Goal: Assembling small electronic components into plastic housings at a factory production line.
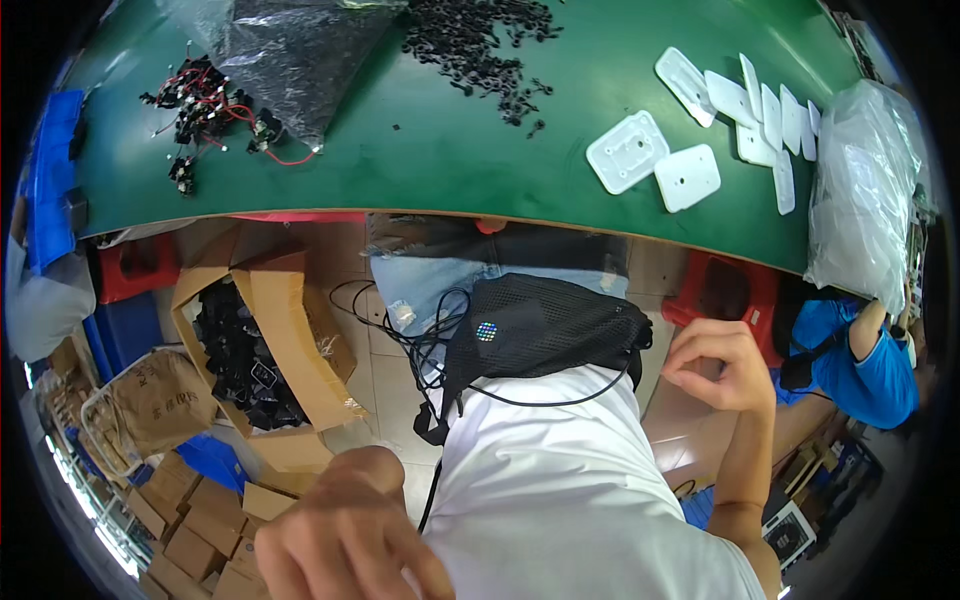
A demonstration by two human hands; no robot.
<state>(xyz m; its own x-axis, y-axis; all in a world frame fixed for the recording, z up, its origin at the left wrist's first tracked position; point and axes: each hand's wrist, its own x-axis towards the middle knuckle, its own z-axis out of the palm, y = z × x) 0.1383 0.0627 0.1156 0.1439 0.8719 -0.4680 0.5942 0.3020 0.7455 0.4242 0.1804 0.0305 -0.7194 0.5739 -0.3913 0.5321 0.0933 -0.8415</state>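
My left hand [350, 535] is raised close in front of me at the lower left, its fingers curled down. The fingertips are out of sight, so anything within them is hidden. Off to the right, my right hand [722, 368] is held in the air beside my body, short of the table edge. Its fingers are bent in toward the thumb, and nothing shows between them. Neither hand touches the green table [440, 175]. On my lap lies a black mesh bag [545, 330] with a black cable [425, 340] beside it.
White plastic plates [688, 178], small black parts [485, 50] and red-wired components [205, 105] lie on the table. Plastic bags [862, 185] stand at its right and back. A carton of black pieces [245, 350] is at left; a person in blue [850, 355] sits at right.
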